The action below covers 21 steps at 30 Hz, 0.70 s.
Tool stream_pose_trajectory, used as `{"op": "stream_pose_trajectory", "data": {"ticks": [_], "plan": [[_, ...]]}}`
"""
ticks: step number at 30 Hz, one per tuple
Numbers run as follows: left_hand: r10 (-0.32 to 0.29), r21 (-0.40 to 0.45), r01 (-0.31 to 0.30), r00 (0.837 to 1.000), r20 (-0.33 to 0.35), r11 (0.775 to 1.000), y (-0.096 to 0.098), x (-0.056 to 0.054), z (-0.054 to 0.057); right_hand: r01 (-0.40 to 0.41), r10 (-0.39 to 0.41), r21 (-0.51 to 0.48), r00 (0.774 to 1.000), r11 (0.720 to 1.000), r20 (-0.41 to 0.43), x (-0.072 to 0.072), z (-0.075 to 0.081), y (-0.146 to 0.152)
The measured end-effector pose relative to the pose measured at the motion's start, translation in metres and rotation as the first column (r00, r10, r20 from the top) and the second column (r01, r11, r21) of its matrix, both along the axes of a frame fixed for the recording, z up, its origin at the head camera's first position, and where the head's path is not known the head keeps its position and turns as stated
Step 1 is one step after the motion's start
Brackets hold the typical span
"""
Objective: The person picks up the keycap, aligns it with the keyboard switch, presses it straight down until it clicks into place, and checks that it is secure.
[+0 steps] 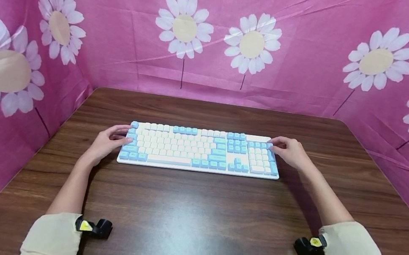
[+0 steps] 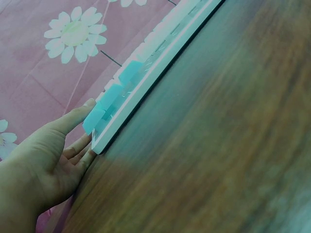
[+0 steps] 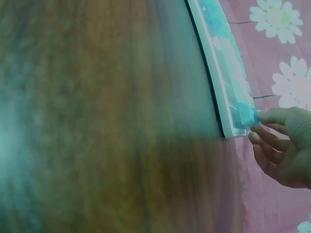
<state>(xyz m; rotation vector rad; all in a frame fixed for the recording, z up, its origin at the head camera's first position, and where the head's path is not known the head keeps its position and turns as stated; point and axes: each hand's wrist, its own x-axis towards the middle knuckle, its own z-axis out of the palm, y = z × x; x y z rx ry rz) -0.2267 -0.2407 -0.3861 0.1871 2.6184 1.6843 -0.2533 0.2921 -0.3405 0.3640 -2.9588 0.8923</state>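
A white keyboard (image 1: 175, 145) with white and light blue keycaps lies on the wooden table, its long side facing me. At its left end, my left hand (image 1: 106, 143) holds the edge, thumb over the blue keys and the other fingers against the side. The left wrist view shows that thumb (image 2: 73, 119) on top of the keycaps, with fingertips partly hidden behind the corner. My right hand (image 1: 290, 152) grips the right end near the far corner. In the right wrist view, its thumb (image 3: 274, 115) touches a blue key while the curled fingers sit by the end.
The dark wooden table (image 1: 186, 210) spreads around the keyboard. Pink cloth (image 1: 210, 77) printed with white daisies walls off its back and sides. Black wrist-camera mounts (image 1: 103, 229) are strapped over the pale sleeves (image 1: 359, 253) on both forearms.
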Motion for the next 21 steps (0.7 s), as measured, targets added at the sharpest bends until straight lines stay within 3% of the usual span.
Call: {"op": "stream_pose_trajectory", "data": {"ticks": [21], "plan": [[0.001,0.002,-0.001,1.000,-0.007,1.000,0.0003,-0.0005,-0.0010,0.007,-0.006,-0.020,0.999,1.000,0.048,-0.0033,0.0029,0.0001]]}}
